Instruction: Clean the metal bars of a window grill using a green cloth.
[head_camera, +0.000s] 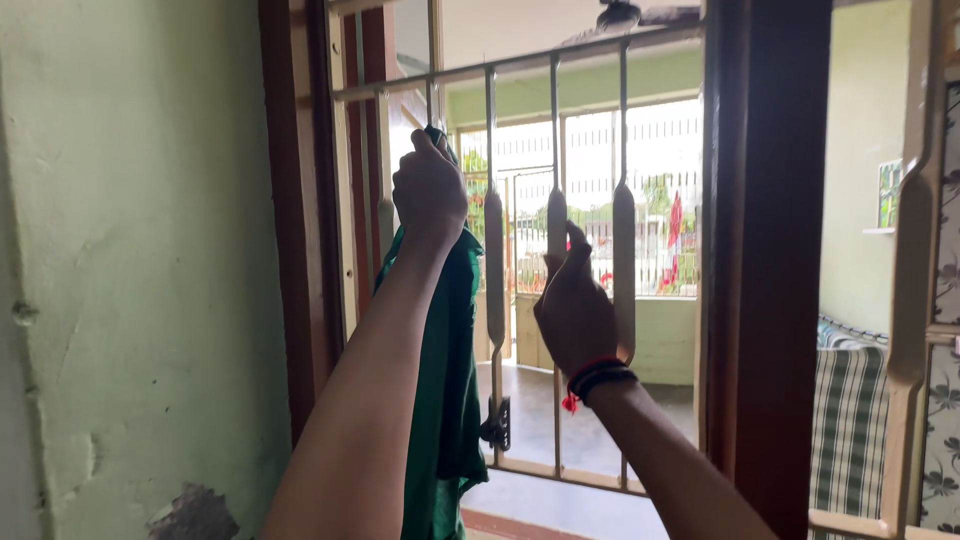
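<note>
Two bare forearms rose from the bottom edge of the view toward a window grille (555, 120) of pale metal bars. A red and black thread band (597, 378) circled the right wrist. The left hand (430, 190) was clenched in a fist around the top of a dark green cloth (445, 400), pressing it against one of the upright bars near the upper rail; the cloth hung straight down from the fist, along the forearm, almost to the sill. The right hand (575, 305) was curled closed around a neighbouring upright bar, lower than the left, thumb raised against the metal. A small latch (496, 425) sat low on the bar between the two arms. Dark brown wooden frame posts (765, 260) flanked the grille, and a pale green plastered wall (140, 270) with a chipped patch near the floor stood at the left. To the right, a checked cushion (848, 420) showed beyond the post. Past the bars lay a tiled porch, a second railing and bright greenery outside.
</note>
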